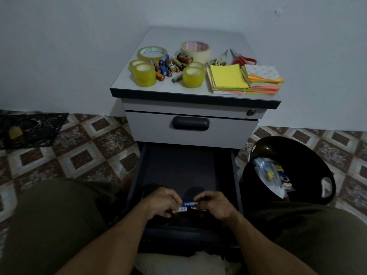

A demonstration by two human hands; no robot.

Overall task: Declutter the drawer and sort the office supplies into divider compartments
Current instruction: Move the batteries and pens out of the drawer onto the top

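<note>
You've got one wide-angle cam on your head, tilted forward and steeply down from where you sit. It faces the small grey two-drawer cabinet [151, 126] square-on against the pale wall [59, 46] and hangs close over the pulled-out dark bottom drawer [178, 167]. Your left hand [160, 203] and right hand [215, 205], pinching a small blue battery [190, 204], land low-centre.

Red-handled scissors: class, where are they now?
Head view: the red-handled scissors lie back right on the cabinet top, beside the grey-handled scissors, behind the sticky notes.
</note>
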